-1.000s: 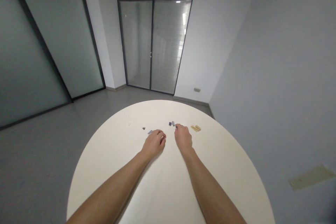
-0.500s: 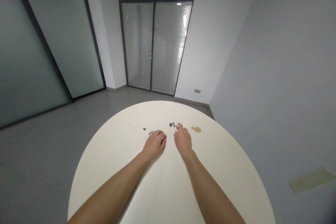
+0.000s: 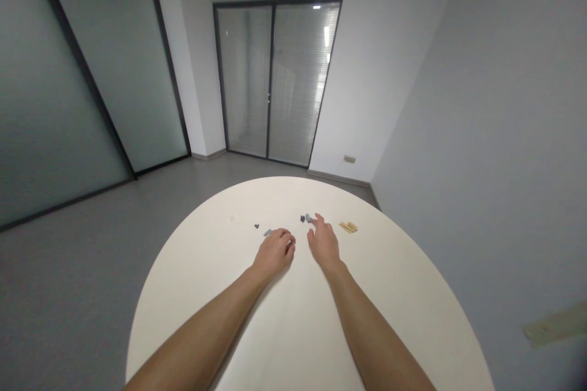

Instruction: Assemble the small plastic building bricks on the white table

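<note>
My left hand [image 3: 275, 252] rests on the round white table [image 3: 293, 317] with its fingers curled together. Whatever lies between those fingertips is too small and hidden to name. Just beyond it, a flat blue-grey piece [image 3: 268, 233] lies partly beside the knuckles. My right hand [image 3: 324, 244] has its thumb and fingers apart, and the index finger reaches to a small grey-blue piece [image 3: 308, 217], seemingly touching it. A cluster of small dark pieces [image 3: 302, 219] sits immediately left of that piece. Several tan pieces [image 3: 348, 227] lie to the right of my right hand.
Tiny dark bits [image 3: 257, 226] lie left of the blue-grey piece, and a faint pale or clear piece [image 3: 232, 218] sits farther left. The table's curved far edge is a short way beyond the pieces. A grey wall [image 3: 504, 134] stands at the right.
The whole view has shifted slightly, so everything appears a little farther right. My right index finger has moved slightly closer to the grey-blue piece. My left hand stays curled in place.
</note>
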Motion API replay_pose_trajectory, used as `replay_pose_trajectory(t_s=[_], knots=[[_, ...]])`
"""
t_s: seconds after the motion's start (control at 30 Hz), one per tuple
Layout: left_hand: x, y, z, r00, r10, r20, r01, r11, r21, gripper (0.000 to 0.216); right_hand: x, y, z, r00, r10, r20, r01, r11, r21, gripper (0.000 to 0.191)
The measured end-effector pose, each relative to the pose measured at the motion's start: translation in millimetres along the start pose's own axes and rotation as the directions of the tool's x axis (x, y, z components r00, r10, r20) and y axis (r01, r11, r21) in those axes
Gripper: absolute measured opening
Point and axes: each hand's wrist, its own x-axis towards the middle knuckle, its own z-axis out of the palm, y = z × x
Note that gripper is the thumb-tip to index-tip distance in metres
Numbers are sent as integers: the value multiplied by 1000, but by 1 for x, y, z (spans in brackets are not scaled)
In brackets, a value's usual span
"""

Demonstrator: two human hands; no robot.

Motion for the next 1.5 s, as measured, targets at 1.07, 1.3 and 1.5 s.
replay_pose_trajectory(t_s=[1.07,1.3,1.5], knots=[[2,-17,-14,974,-214,-69,224,948,227,23,-25,-9,-18,992,-101,72,97,994,55,23],[3,-9,-15,982,-190,21,187,977,106,22,-24,-7,-14,992,-114,61,110,992,59,24],[3,-5,-17,988,-142,68,142,990,0,22,-24,-6,-12,992,-99,72,96,994,48,23]])
